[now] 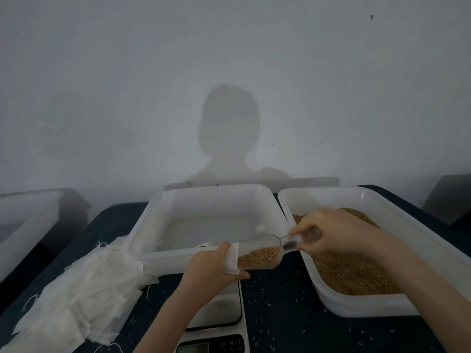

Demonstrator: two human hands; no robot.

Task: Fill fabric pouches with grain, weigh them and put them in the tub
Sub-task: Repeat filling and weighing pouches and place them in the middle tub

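Standing against a pale grey wall, a table covered in dark blue cloth carries the work; loose grains speckle the cloth. On the wall falls the shadow of the person's head and shoulders. An empty white tub sits at the far middle of the table and serves as landmark. Just right of the tub, nearly touching it, a second white tub holds a bed of tan grain. Left of the tub, and against its near left corner, lies a heap of white fabric pouches with loose threads. In front of the tub stands a kitchen scale, its display at the bottom edge, figures unreadable. Farther left of the tub, off the table, another pale container is blurred.

Over the tub's near rim the left hand pinches a small white pouch, thumb below and fingers curled above, holding its mouth round the open end of a clear scoop. The scoop lies nearly level, partly filled with grain, above the scale's far edge. The right hand reaches from over the grain tub, fingers closed round the scoop's handle. Both forearms are bare.
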